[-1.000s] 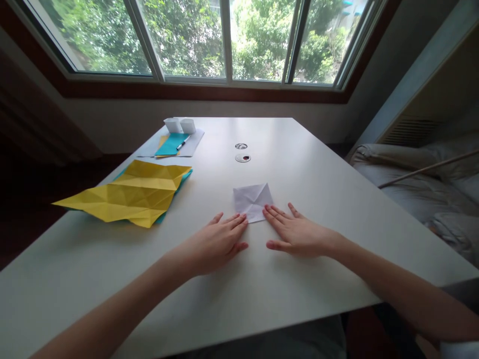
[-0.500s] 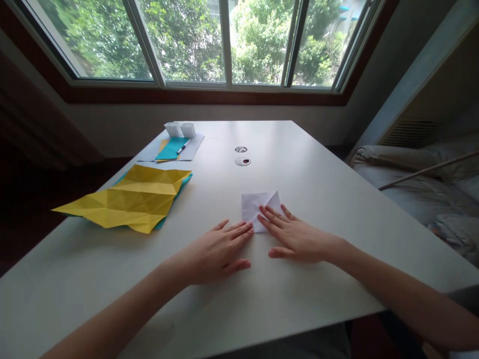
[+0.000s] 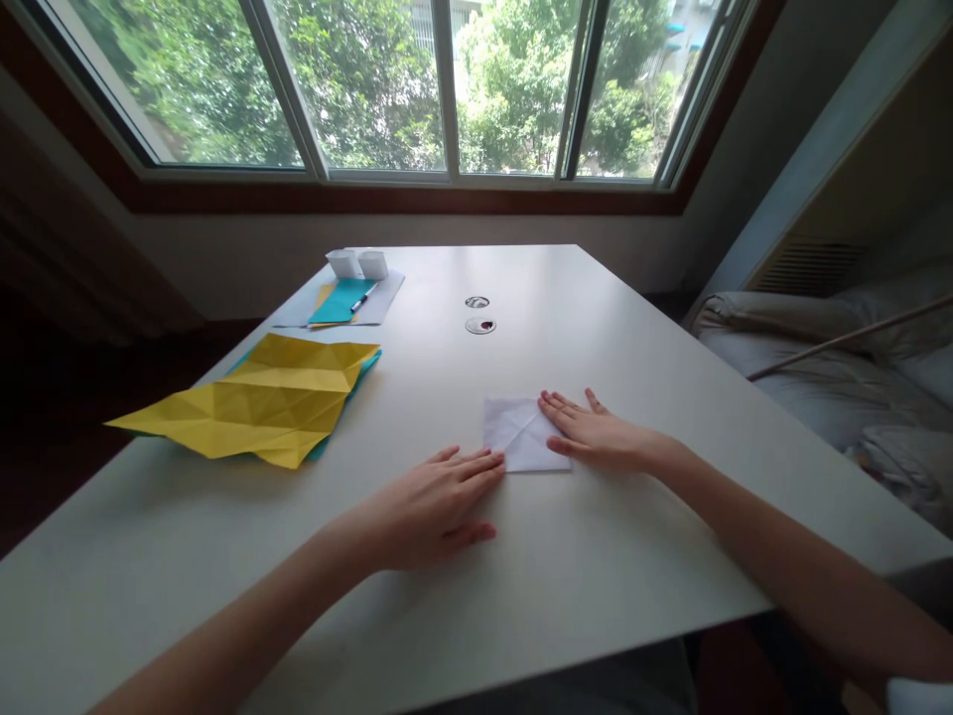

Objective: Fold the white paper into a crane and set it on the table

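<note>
A small white folded paper (image 3: 515, 437) lies flat on the white table, with a diagonal crease showing across it. My left hand (image 3: 439, 506) is open, palm down, its fingertips resting on the paper's near left corner. Stretched over the far right corner are the fingers of my right hand (image 3: 596, 432), also open and palm down, thumb apart near the right edge. That corner of the paper is hidden under the right fingers.
Creased yellow paper (image 3: 253, 397) lies on the left over a teal sheet (image 3: 364, 375). Farther back are two white cups (image 3: 357, 264), a teal paper (image 3: 339, 301) and a pen (image 3: 364, 297). Two round flat pieces (image 3: 480, 326) lie mid-table. A window (image 3: 447, 89) is beyond.
My right hand has slid away from me and right, from the paper's middle to its far right corner, uncovering more of it. The left hand stays at the near left corner.
</note>
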Demonstrator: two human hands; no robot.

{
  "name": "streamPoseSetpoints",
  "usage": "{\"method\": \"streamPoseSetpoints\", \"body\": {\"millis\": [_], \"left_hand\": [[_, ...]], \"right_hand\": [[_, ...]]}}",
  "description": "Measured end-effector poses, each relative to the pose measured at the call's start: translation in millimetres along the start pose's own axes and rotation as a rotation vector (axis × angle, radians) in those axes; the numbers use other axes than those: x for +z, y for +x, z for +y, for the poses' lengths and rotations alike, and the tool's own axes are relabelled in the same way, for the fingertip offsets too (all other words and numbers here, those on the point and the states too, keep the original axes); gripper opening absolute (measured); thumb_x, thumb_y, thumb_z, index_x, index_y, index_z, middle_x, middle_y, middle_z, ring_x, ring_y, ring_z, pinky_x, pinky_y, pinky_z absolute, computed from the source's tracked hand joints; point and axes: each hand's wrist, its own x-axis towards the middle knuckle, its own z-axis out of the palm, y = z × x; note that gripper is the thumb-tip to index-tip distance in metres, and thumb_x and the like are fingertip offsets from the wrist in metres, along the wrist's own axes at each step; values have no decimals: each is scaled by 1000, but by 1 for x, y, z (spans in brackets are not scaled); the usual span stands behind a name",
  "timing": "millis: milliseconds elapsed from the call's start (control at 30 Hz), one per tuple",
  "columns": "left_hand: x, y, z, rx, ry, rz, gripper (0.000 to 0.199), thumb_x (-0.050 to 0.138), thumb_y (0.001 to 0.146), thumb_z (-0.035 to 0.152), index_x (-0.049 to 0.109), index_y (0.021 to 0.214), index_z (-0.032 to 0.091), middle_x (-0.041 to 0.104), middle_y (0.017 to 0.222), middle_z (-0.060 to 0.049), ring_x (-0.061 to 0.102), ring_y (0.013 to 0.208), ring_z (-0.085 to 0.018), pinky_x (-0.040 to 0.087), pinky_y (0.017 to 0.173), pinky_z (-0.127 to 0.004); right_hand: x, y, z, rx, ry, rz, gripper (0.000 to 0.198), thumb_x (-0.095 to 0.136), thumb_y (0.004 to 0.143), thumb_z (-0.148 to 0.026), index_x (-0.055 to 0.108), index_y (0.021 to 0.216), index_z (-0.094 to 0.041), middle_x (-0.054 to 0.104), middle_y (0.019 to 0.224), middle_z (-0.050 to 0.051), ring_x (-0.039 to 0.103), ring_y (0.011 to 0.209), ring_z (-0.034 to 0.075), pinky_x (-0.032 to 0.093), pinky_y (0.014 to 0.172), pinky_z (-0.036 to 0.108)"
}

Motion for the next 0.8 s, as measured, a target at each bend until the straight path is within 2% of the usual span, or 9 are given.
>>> {"method": "streamPoseSetpoints", "body": {"millis": [100, 167, 233, 300, 400, 500, 633, 800], "left_hand": [[0, 0, 1, 15, -26, 3, 55, 40, 89, 45, 30, 137, 21, 37, 141, -10, 36, 128, -22, 24, 107, -39], [-2, 2, 3, 25, -47, -11, 55, 40, 89, 45, 30, 137, 21, 36, 141, -10, 36, 128, -23, 25, 107, -40], [-3, 4, 6, 29, -63, -27, 54, 41, 88, 44, 32, 136, 20, 37, 140, -10, 38, 127, -24, 25, 107, -42], [-4, 6, 8, 31, -81, -37, 52, 43, 88, 43, 36, 134, 21, 41, 138, -9, 39, 126, -24, 25, 107, -43], [-4, 8, 10, 29, -95, -47, 52, 47, 85, 44, 39, 132, 22, 44, 136, -7, 38, 127, -25, 27, 106, -43], [-4, 8, 11, 20, -82, -70, 56, 48, 84, 43, 37, 134, 21, 41, 138, -8, 38, 126, -25, 28, 105, -42], [-6, 8, 14, 9, -75, -88, 57, 47, 85, 43, 37, 134, 18, 38, 140, -9, 40, 126, -24, 27, 106, -42], [-5, 8, 14, 9, -55, -68, 57, 47, 85, 44, 37, 134, 17, 40, 139, -9, 40, 125, -23, 27, 106, -40]], "right_hand": [[-9, -3, -4, -27, -28, 97, 69, 20, 88, -59, 9, 143, -19, 10, 149, 9, 8, 137, 25, 3, 108, 55], [-11, -5, -13, -147, -43, 154, 63, 21, 91, -54, 11, 143, -22, 11, 149, 7, 8, 138, 22, 5, 110, 51], [-8, -5, -25, -306, -42, 120, 61, 25, 91, -53, 12, 143, -24, 16, 148, 6, 11, 137, 20, 4, 111, 48], [-1, -4, -36, -391, -4, 29, 65, 28, 89, -56, 13, 143, -22, 20, 147, 6, 17, 136, 19, 8, 112, 44], [9, 0, -42, -373, 48, -25, 67, 27, 88, -58, 16, 142, -21, 20, 147, 5, 16, 136, 21, 10, 112, 42], [10, 5, -39, -308, 53, -36, 67, 24, 88, -59, 14, 143, -21, 16, 148, 3, 11, 137, 22, 8, 111, 45], [4, 9, -34, -212, 31, -17, 69, 22, 87, -61, 13, 143, -21, 14, 149, 4, 12, 137, 23, 7, 110, 48], [3, 12, -36, -134, -37, 46, 68, 21, 86, -63, 19, 142, -25, 17, 148, 4, 14, 136, 25, 10, 109, 51]]}}
